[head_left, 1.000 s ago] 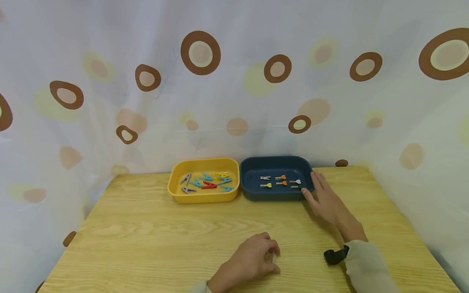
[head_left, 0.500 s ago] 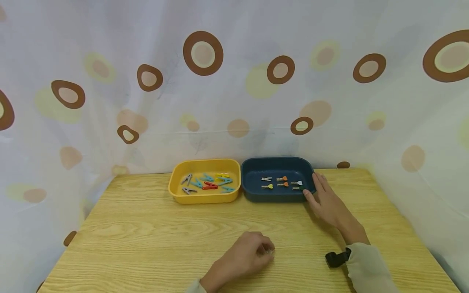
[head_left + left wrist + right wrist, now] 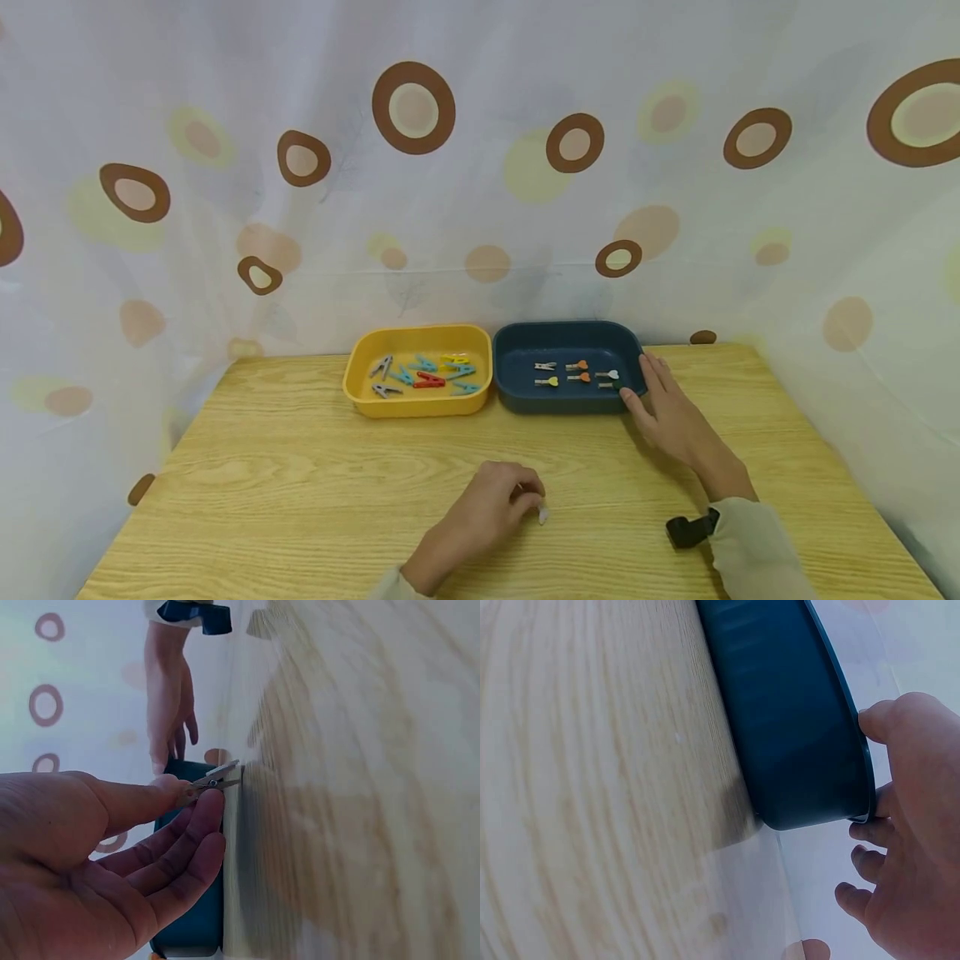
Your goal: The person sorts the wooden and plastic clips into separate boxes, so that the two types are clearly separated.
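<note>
Near the bench's [image 3: 300,492] front edge, the left hand [image 3: 491,508] is pinching a small pale clip [image 3: 216,777] between thumb and fingers [image 3: 204,816], its long axis pointing toward the far edge. Open bench is lying between. Farther off, the right hand [image 3: 675,412], fingers relaxed, is touching the blue tray's [image 3: 517,398] right rim, beside the yellow tray [image 3: 420,406].

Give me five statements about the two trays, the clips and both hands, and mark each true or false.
1. The left hand pinches a small clip. True.
2. The right hand rests in the yellow tray. False: it touches the rim of the blue tray.
3. The trays stand side by side. True.
4. The blue tray holds nothing. False: small clips lie in it.
5. A red clip lies in the yellow tray. True.
</note>
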`<state>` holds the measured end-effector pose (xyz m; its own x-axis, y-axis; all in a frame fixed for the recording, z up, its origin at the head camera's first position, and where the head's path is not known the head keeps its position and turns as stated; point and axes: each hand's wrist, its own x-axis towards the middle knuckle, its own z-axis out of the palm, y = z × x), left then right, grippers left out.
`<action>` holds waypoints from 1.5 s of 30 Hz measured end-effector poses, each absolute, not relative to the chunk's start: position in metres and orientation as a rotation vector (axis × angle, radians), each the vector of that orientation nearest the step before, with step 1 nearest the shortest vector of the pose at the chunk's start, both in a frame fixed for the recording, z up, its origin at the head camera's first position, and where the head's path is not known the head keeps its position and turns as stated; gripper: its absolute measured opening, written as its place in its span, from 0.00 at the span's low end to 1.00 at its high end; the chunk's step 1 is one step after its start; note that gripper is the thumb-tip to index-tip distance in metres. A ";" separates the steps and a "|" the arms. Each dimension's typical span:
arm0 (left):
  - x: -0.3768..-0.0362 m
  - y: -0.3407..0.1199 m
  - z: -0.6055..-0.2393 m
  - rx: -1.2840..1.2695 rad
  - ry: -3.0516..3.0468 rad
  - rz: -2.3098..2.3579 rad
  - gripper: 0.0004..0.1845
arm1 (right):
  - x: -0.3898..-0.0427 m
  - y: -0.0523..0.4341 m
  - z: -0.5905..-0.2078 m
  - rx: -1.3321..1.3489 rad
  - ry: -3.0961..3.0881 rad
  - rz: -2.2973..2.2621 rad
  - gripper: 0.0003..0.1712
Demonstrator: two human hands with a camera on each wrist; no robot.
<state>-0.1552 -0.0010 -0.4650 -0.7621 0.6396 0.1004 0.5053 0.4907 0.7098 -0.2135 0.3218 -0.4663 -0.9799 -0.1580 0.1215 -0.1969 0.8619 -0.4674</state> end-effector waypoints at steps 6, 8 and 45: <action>-0.160 -0.006 -0.464 0.913 2.566 1.083 0.04 | -0.213 0.321 -0.467 0.273 -2.956 0.744 0.48; -0.161 -0.007 -0.464 0.891 2.555 1.073 0.05 | -0.213 0.321 -0.467 0.273 -2.955 0.741 0.48; -0.228 0.010 -0.429 0.979 2.833 1.206 0.02 | -0.209 0.321 -0.467 0.313 -2.959 0.563 0.47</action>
<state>-0.2285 0.0099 -0.4285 -0.8127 0.4971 0.3039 0.5636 0.5385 0.6264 -0.2087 0.3214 -0.4671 -0.9723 -0.1805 0.1484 -0.2223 0.9099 -0.3502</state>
